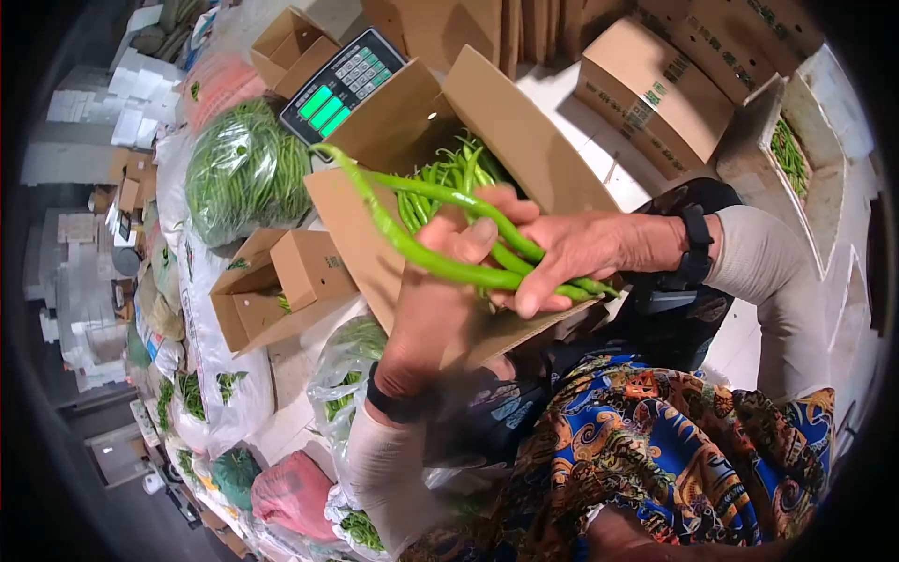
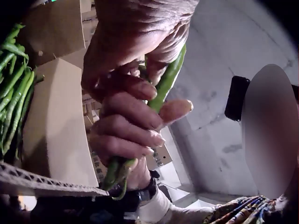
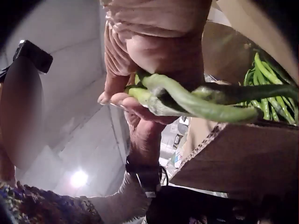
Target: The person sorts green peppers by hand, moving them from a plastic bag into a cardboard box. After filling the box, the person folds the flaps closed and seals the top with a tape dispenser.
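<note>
Several long green chili peppers (image 1: 398, 239) lie across both hands, over an open cardboard box (image 1: 534, 140). My right hand (image 1: 585, 251) grips the bunch near one end, thumb over the peppers. My left hand (image 1: 433, 304) holds them from the other side, its thumb up against them and its fingers partly hidden and blurred. In the left wrist view, the right hand's curled fingers (image 2: 128, 126) wrap a pepper (image 2: 169, 79). Pepper ends (image 3: 201, 105) stick out beside the palm in the right wrist view. More green peppers (image 1: 459, 173) lie inside the box.
A scale with a lit green display (image 1: 328, 108) stands beyond the box. A clear bag of green produce (image 1: 248, 169) and a smaller open carton (image 1: 281, 286) are at the left. A closed carton (image 1: 655, 98) and a white foam box (image 1: 796, 169) stand at the right.
</note>
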The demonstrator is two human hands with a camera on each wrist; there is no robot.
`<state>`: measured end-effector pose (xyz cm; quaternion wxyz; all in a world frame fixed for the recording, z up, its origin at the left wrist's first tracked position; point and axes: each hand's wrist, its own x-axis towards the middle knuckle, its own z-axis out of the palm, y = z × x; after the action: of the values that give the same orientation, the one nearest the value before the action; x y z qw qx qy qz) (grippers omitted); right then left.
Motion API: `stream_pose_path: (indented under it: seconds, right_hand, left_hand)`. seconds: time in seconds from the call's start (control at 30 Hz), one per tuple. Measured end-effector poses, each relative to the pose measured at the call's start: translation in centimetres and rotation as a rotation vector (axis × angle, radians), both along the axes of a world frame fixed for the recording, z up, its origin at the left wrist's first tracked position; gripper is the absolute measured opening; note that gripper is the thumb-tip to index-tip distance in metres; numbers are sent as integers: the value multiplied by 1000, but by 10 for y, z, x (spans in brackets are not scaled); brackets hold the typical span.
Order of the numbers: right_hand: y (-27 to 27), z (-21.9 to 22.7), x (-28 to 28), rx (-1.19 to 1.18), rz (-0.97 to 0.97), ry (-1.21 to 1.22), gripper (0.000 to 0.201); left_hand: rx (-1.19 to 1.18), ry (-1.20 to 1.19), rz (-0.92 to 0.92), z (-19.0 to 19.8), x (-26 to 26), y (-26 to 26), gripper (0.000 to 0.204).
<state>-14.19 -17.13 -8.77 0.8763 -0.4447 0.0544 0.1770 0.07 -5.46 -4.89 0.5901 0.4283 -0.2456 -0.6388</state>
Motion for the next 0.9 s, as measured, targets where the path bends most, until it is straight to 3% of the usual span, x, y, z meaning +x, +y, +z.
stream_pose_path:
  seconds: [0.07, 0.13, 0.2, 0.27, 0.33, 0.47, 0.57, 0.6, 0.63, 0.67, 0.7, 0.73, 0.77, 0.8, 0.83, 0.87, 0.9]
  right_hand:
    - [11, 26, 3, -17, -156, -73, 32]
    - [13, 11, 5, -455, -281, -84, 42]
    - [22, -33, 18, -702, -385, -256, 46]
    - [21, -12, 6, -1002, -610, -270, 56]
    - [26, 2, -9, -1068, -569, -19, 52]
    - [30, -7, -27, -1218, -786, -162, 41]
    - [8, 35, -51, -414, -955, -16, 40]
    - [-3, 16, -52, -294, -1036, -215, 37]
    - [-8, 26, -64, -26, -1073, -140, 33]
    - [-17, 39, -86, -20, -1041, -110, 31]
    - [-25, 59, -108, -129, -1078, -4, 33]
    - [-41, 51, -130, -270, -1167, -72, 31]
    - [-58, 54, -151, -229, -1324, -82, 30]
    - [-91, 36, -190, -182, -1274, -285, 24]
    - [-92, 41, -213, -495, -1579, -372, 31]
    - [-146, 28, -270, -967, -1303, -233, 36]
    - [-179, -5, -337, -1083, -1295, -104, 41]
  left_hand:
    - [29, -7, 24, -9, -4, 3, 37]
    - [-3, -199, 265, -45, 7, 10, 31]
    - [73, -204, 321, -26, 0, 2, 27]
    - [94, -196, 367, -29, -1, -7, 26]
    - [-12, -249, 364, -36, -11, -7, 28]
    - [-41, -130, 381, -34, -21, -13, 25]
    - [-12, -50, 398, -40, 0, -13, 22]
    - [-11, -42, 391, -43, 1, -13, 22]
    - [2, -50, 409, -46, 4, -14, 22]
    - [17, -57, 427, -49, 5, -15, 22]
    - [22, -49, 408, -52, 9, -16, 22]
    - [24, -46, 407, -52, 10, -18, 22]
    - [14, -55, 372, -53, 11, -19, 22]
    - [13, -68, 353, -55, 14, -14, 22]
    - [14, -67, 382, -63, 20, -12, 25]
    - [-109, -96, 310, -78, 31, -10, 25]
    - [-65, -140, 331, -53, 14, -12, 25]
